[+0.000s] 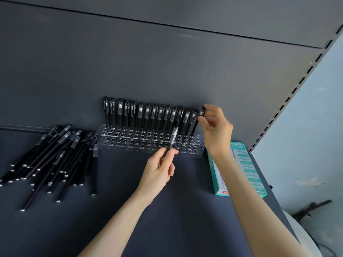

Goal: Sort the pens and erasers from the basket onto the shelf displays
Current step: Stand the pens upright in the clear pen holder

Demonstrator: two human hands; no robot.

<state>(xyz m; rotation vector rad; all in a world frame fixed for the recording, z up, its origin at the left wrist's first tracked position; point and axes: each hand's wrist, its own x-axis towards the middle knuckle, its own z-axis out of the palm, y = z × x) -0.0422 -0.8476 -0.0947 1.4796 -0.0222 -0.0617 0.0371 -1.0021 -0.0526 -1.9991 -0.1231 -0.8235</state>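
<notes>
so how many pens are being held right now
2. One pen is in the left hand, in front of the clear holder; the other pen is pinched by the right hand at the back row's right end.

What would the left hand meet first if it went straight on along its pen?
Probably the clear holder: the pen in the left hand overlaps its empty holes. Standing pens lie behind. Depth is unclear.

Right hand (pixel 215 127) blurred — green box (pixel 249 169) half hidden behind forearm.
</notes>
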